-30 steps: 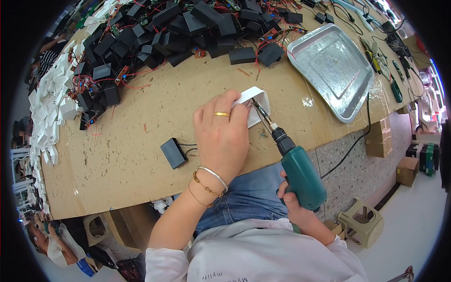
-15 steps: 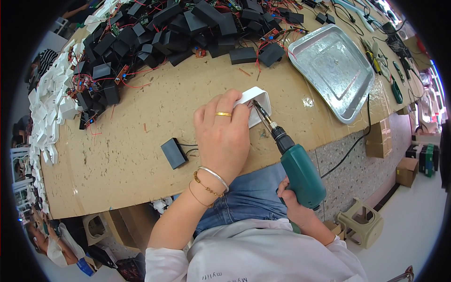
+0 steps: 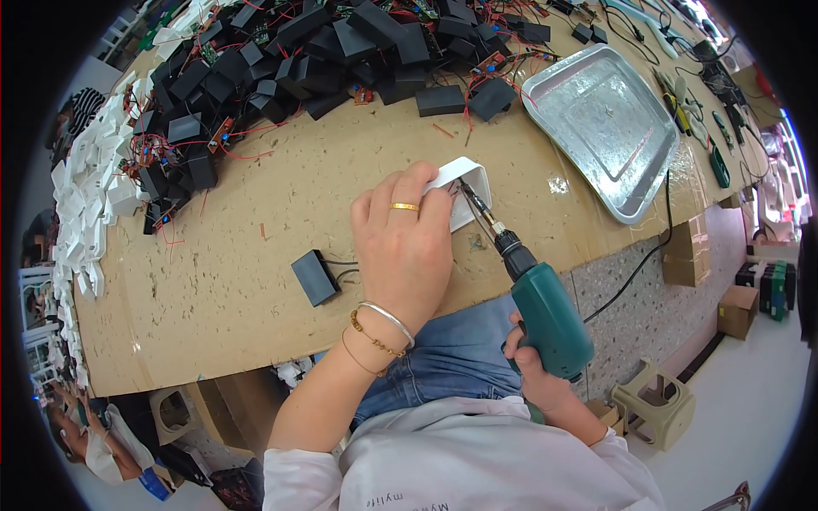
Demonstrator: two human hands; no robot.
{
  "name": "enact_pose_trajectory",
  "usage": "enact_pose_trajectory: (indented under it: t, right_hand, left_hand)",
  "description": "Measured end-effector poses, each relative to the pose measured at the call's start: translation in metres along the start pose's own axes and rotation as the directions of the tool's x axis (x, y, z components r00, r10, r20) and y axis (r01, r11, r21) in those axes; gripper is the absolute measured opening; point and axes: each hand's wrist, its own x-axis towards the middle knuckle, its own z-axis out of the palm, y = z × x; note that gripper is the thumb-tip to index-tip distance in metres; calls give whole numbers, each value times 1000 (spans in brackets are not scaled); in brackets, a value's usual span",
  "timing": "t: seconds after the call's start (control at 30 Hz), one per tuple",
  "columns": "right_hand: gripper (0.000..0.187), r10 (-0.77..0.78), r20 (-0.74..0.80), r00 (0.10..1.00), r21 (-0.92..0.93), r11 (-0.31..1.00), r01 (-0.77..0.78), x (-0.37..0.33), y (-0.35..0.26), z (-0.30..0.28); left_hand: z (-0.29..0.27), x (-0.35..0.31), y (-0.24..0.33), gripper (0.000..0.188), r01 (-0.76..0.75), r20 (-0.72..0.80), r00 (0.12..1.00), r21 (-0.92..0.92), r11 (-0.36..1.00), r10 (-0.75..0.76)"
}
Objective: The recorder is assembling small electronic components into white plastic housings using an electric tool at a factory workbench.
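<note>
My left hand (image 3: 402,226) is closed around a white plastic housing (image 3: 469,175) near the table's front edge, its open side turned to the right. In my right hand (image 3: 535,366) is a green electric screwdriver (image 3: 552,319) with a black collar, gripped by its handle. Its bit points up and left and reaches inside the housing; the very tip is hard to make out. A black box (image 3: 315,278) lies left of my left wrist, and dark wires run from it under that hand.
Black boxes (image 3: 341,43) with red wires and small circuit boards are heaped at the back. White housings (image 3: 94,196) pile up along the left edge. A metal tray (image 3: 609,128) stands at right, with pliers (image 3: 675,106) beyond it. The screwdriver's cord (image 3: 635,277) hangs past the table edge.
The screwdriver and my right hand have shifted very slightly right and down. My left hand and the housing stay in place.
</note>
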Motion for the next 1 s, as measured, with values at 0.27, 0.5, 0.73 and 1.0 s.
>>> enact_pose_trajectory:
  t: [0.27,0.5,0.73,1.0]
  right_hand:
    - [46,-15,13,1000,138,990,13,-4,-6,-5]
    - [52,-119,76,990,89,990,112,-4,-3,-9]
    - [52,-103,61,993,93,991,97,-4,-6,-8]
    - [50,-86,51,995,111,991,80,-5,-7,-6]
  left_hand:
    - [-2,0,0,11,-2,21,1000,6,1000,1]
    - [-2,0,0,9,1,0,1000,-5,1000,-1]
    - [-4,0,0,11,10,23,1000,-5,1000,-10]
    - [-3,1,0,11,11,19,1000,-27,1000,-11]
